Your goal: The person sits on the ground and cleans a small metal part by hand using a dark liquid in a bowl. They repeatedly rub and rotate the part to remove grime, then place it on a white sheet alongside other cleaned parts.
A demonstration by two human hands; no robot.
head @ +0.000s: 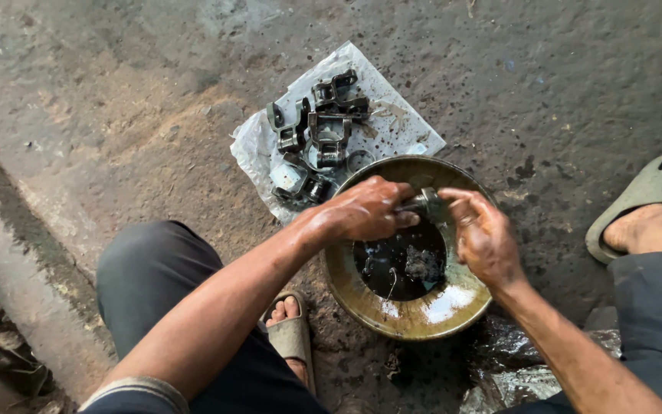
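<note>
Stained concrete floor [116, 100]; hands [423, 218] half-hide a small metal part [423, 202].

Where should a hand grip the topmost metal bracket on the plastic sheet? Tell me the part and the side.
Probably best from above, at the far end of the plastic sheet. The topmost metal bracket lies on the pile with its forked arms exposed, so pinch across those arms. The near side is crowded by other brackets and the bowl, where both oily hands work.

Olive-brown bowl [411, 322] w/ black liquid [400, 264]; dk grey metal parts [319, 130] on white plastic sheet [396, 126].
</note>
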